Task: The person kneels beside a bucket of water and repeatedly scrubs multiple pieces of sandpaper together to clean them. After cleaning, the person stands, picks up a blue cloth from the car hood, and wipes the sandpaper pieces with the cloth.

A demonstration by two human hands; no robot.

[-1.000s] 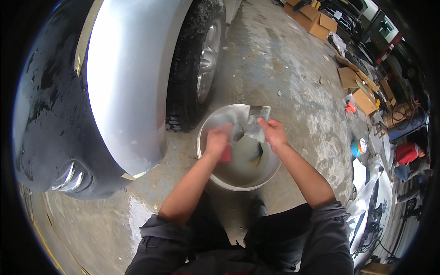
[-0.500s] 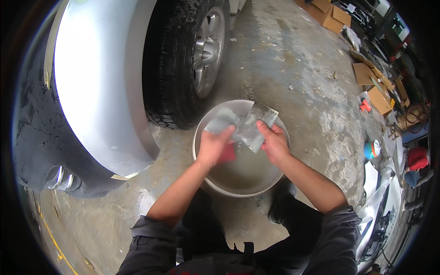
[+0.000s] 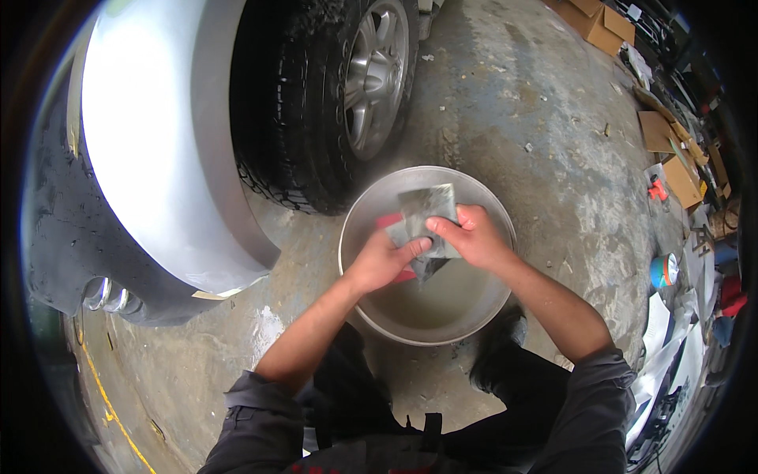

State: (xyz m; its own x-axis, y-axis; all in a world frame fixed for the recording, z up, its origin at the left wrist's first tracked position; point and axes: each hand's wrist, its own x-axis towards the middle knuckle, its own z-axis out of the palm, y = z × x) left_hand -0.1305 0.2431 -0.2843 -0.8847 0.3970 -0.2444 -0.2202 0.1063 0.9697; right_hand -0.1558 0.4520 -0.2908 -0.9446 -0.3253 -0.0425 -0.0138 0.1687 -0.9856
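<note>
Over a round, pale bucket (image 3: 350, 304) of cloudy water, both of my hands are closed on thin, wet-looking grey sheets of sandpaper (image 3: 426, 207). My left hand (image 3: 380, 261) pinches the lower left part, its thumb on top. From the right, my right hand (image 3: 474, 235) grips the sheet's edge, thumb pressed on its face. The sheets overlap, and a darker corner shows below the thumbs. A flat red piece (image 3: 387, 221) peeks out behind my left hand; whether I hold it or it lies in the bucket I cannot tell.
A silver car fender (image 3: 158, 142) with a dark bumper (image 3: 59, 237) stands at the left, beside a black tyre (image 3: 292, 118). Along the right lie cardboard boxes (image 3: 608, 30), a small can (image 3: 664, 271) and white sheeting (image 3: 659, 340). Concrete floor surrounds the bucket.
The sheets, held apart and fanned before, now overlap as my hands have come together. My right hand has turned inward. The view has shifted slightly.
</note>
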